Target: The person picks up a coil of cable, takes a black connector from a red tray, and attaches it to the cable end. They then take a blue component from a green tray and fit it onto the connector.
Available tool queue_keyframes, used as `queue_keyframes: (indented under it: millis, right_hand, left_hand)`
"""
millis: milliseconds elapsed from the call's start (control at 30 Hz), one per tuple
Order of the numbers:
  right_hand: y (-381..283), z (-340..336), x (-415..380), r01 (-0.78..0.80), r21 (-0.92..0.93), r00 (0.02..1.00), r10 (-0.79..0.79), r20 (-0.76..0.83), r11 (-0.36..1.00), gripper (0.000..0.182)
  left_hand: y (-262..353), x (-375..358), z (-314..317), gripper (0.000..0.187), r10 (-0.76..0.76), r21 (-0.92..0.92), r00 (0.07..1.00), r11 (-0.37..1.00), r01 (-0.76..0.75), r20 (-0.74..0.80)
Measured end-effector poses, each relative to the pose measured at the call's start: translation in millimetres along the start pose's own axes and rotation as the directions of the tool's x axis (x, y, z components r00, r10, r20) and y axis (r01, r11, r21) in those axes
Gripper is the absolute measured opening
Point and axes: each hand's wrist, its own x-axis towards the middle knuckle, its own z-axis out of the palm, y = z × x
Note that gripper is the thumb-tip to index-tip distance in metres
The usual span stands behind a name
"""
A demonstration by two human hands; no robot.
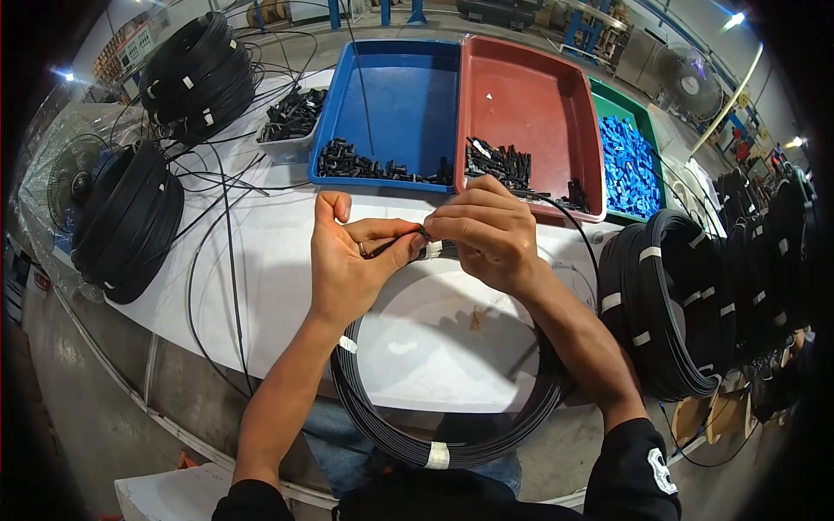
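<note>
A coil of black cable (439, 455), bound with white tape, lies at the table's near edge and overhangs it toward my body. Above its far side, my left hand (352, 265) pinches a black cable end between thumb and index finger, the other fingers curled. My right hand (491, 230) meets it there, its thumb and fingertips closed on the tip of the same cable. Whether a small connector sits at that tip is hidden by my fingers. From behind my right hand a single black cable (580, 224) arcs down to the right.
Beyond my hands stand a blue tray (404, 95) and a red tray (539, 95) with small black parts, and a green tray (632, 97) of blue connectors (627, 165). Stacked cable coils (130, 221) are at left, more coils (665, 304) at right. Loose cables (233, 260) cross the left side.
</note>
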Motion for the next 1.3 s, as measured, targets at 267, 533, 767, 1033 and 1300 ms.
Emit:
queue_keyframes:
  millis: [267,533,767,1033,1300]
  right_hand:
    - [-4,1,-2,-0.120,0.069,0.984,0.110,0.139,0.990,0.021]
    - [7,5,-8,-0.273,0.127,0.958,0.258,0.123,0.954,0.015]
    - [4,5,-6,-0.296,0.119,0.953,0.283,0.111,0.948,0.017]
    - [7,8,-8,-0.258,0.126,0.965,0.248,0.084,0.958,0.020]
    - [9,8,-9,-0.119,0.091,0.989,0.109,0.102,0.989,0.024]
  left_hand:
    - [-5,-1,0,0.056,0.054,0.140,0.998,0.989,-0.049,-0.028]
    - [-9,4,-1,0.062,0.218,0.190,0.975,0.960,-0.205,-0.050]
    - [-9,1,-7,0.057,0.239,0.327,0.966,0.925,-0.196,-0.095]
    - [-7,1,-12,0.050,0.211,0.281,0.975,0.942,-0.184,-0.068]
    - [-8,1,-24,0.038,0.099,0.572,0.981,0.801,-0.180,0.170]
